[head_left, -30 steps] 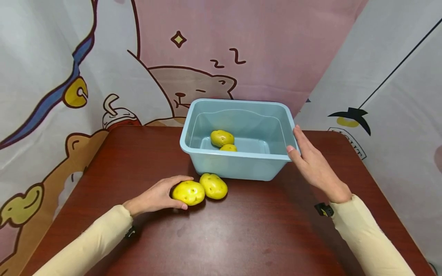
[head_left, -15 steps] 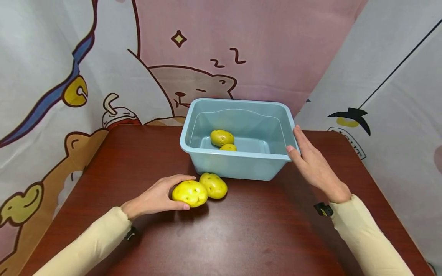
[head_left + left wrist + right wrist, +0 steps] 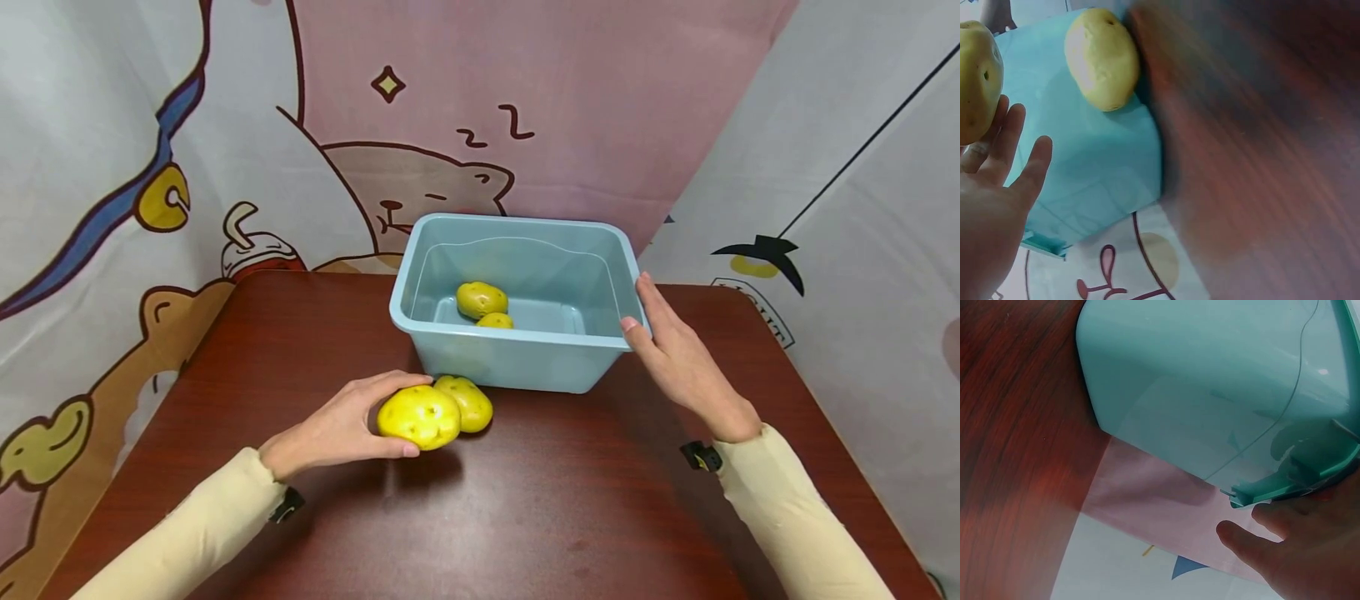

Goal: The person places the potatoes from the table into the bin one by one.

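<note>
In the head view my left hand (image 3: 348, 421) grips a yellow potato (image 3: 420, 417) between thumb and fingers, raised over the table with its shadow below. A second potato (image 3: 468, 406) lies on the table just behind it, partly covered by the held one. In the left wrist view the held potato (image 3: 977, 84) is cut off by the frame edge. My right hand (image 3: 686, 367) holds the right front corner of a light blue plastic tub (image 3: 517, 358), thumb at the rim and fingers along the outside. Two potatoes (image 3: 482, 300) lie inside, one half hidden by the front wall.
The tub stands toward the back of a dark red-brown wooden table (image 3: 525, 508). A cartoon-printed cloth (image 3: 600, 108) hangs right behind the table and along its sides.
My left hand has lifted its potato off the table and shifted it slightly right, so it now overlaps the second potato in view. The right hand and tub have stayed put.
</note>
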{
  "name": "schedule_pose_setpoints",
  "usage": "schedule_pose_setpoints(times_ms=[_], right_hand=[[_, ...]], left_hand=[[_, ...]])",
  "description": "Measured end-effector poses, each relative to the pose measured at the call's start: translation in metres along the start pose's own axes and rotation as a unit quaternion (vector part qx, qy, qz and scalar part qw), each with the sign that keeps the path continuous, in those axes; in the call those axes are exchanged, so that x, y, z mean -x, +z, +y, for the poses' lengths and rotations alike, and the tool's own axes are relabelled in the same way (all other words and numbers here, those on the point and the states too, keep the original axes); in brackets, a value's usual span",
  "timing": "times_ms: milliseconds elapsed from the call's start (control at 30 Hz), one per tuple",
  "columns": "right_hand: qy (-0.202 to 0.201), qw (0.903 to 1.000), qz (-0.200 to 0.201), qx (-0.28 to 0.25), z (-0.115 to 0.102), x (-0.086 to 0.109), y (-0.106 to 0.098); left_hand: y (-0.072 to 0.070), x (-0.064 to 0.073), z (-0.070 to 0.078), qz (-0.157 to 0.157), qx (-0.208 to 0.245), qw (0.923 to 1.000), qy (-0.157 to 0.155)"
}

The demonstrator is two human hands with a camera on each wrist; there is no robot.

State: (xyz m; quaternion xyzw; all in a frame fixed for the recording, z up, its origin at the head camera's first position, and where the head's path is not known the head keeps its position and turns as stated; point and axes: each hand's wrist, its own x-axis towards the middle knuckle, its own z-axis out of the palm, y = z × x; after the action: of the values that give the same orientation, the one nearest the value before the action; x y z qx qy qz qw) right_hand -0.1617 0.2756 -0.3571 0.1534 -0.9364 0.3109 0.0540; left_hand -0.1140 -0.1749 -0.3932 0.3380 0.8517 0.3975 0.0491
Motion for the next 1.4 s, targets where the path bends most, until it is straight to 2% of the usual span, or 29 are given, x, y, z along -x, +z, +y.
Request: schedule_pose_setpoints(times_ms=[400, 667, 900, 1200, 1400], right_hand=[[0.007, 1.0000, -0.001, -0.001, 0.000, 0.001, 0.000], [0.005, 1.0000, 0.001, -0.007, -0.001, 0.000, 0.001], [0.007, 0.9999, 0.002, -0.007, -0.001, 0.000, 0.001], [0.005, 1.0000, 0.005, -0.005, 0.000, 0.000, 0.001], [0.005, 1.0000, 0.002, -0.003, 0.001, 0.001, 0.001]], left_hand=[[-0.008, -0.011, 0.025, 0.012, -0.022, 0.9991, 0.034], [-0.012, -0.022, 0.044, 0.048, -0.066, 0.9950, 0.058], [-0.015, -0.031, 0.052, 0.071, -0.086, 0.9892, 0.095], [-0.019, -0.060, 0.062, 0.098, -0.098, 0.9794, 0.147], [-0.015, -0.079, 0.065, 0.120, -0.102, 0.9717, 0.176]])
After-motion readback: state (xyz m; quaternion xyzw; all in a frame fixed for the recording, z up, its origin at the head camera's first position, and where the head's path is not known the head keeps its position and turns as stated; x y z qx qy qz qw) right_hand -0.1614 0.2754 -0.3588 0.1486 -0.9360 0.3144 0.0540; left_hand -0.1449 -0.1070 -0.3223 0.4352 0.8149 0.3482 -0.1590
